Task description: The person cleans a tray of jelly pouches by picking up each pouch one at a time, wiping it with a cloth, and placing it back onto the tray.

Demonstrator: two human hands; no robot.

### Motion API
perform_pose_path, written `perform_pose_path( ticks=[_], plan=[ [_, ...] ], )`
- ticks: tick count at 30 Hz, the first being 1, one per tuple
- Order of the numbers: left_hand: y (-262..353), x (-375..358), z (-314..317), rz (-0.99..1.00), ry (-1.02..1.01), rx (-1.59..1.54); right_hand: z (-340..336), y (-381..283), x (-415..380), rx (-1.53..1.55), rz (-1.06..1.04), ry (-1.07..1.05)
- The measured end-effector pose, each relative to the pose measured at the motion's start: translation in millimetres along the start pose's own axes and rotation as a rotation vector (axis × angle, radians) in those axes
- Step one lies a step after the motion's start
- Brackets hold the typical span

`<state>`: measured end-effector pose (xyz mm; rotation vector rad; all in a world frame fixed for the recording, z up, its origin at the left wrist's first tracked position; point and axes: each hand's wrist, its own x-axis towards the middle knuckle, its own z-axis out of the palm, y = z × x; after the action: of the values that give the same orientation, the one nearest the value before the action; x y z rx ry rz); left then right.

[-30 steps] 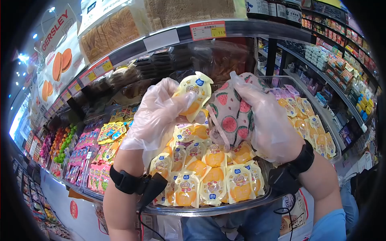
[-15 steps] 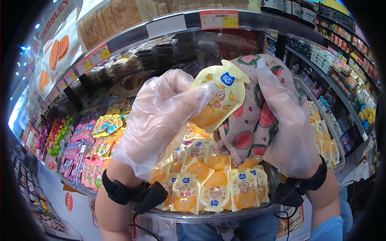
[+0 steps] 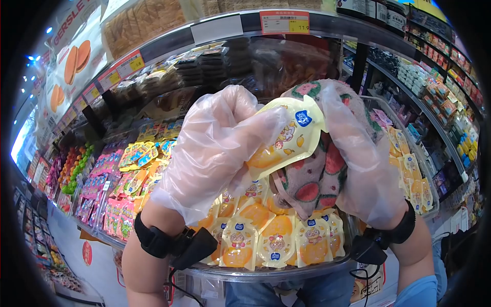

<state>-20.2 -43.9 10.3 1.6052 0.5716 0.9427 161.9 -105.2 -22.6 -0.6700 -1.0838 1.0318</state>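
My left hand (image 3: 217, 140), in a clear plastic glove, grips a yellow snack pouch (image 3: 291, 135) with a blue logo and mango pictures. The pouch is tilted, its top pointing up and right. Also gloved, my right hand (image 3: 358, 158) holds a pinkish-grey cloth (image 3: 317, 176) with a watermelon print, bunched up. The pouch overlaps the front of the cloth, and its top end lies close to my right fingers. Below both hands, similar yellow pouches (image 3: 276, 240) stand in rows in a clear plastic bin (image 3: 286, 273).
Colourful packets (image 3: 120, 217) fill bins at the left. More yellow pouches (image 3: 411, 174) are in a bin at the right. A shelf edge with price tags (image 3: 285, 23) crosses above my hands, with bread (image 3: 143, 28) on top. Dark packs (image 3: 204, 66) are stacked behind.
The pouch in my left hand has moved slightly right and down and tilted further to the right. The cloth in my right hand has dropped a little.
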Motion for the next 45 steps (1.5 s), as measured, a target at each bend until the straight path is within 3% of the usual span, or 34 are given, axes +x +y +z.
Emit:
perform_pose_path(
  ticks=[2, 4, 6, 10, 14, 17, 21, 25, 27, 31, 34, 39, 43, 45],
  plan=[
    [0.9, -0.9, 0.4, -0.095, 0.007, 0.037, -2.7, -5.7, -1.0, -0.057, 0.068, -0.068],
    [-9.6, 1.4, 0.7, 0.088, -0.002, 0.020, -1.8, -9.1, -2.0, -0.115, 0.138, -0.135],
    [-11.1, 2.3, 0.1, 0.073, -0.013, 0.007, 1.4, -9.3, -2.2, -0.055, 0.172, -0.166],
    [-11.5, 3.6, 1.0, 0.037, -0.028, 0.032, -5.5, -6.4, -0.6, -0.112, 0.127, -0.172],
    [-7.0, 0.8, -0.1, -0.008, -0.071, 0.036, -5.9, -7.2, -0.1, -0.067, 0.224, -0.123],
    [8.2, -2.1, -0.4, -0.164, -0.313, 0.203, -5.1, -6.8, 0.5, -0.092, 0.230, -0.102],
    [-4.9, 1.1, -0.7, -0.054, -0.195, 0.226, -4.9, -3.6, 4.7, -0.092, 0.218, -0.056],
    [-2.0, -0.8, -2.0, -0.072, -0.194, 0.125, -8.0, -1.0, 7.2, 0.002, 0.272, -0.026],
    [-9.2, 2.1, 0.5, 0.043, -0.054, 0.254, -8.6, 1.1, 5.4, -0.075, 0.198, -0.076],
    [-17.5, 4.9, 2.0, 0.137, -0.070, 0.233, -9.0, 0.4, 4.7, -0.189, 0.086, -0.154],
    [-24.7, 7.0, 3.1, 0.231, -0.104, 0.212, -10.2, -3.5, 6.8, -0.211, 0.209, -0.069],
    [-23.9, 8.9, 1.4, 0.312, -0.110, 0.294, -14.8, 7.3, 8.7, -0.265, -0.004, -0.001],
    [-15.9, 5.0, 4.2, 0.175, -0.114, 0.271, -5.2, 5.6, 8.7, -0.026, 0.041, 0.023],
    [-15.2, 5.1, 5.6, 0.226, -0.113, 0.324, -1.6, -4.0, 3.6, -0.146, 0.143, -0.171]
  ],
)
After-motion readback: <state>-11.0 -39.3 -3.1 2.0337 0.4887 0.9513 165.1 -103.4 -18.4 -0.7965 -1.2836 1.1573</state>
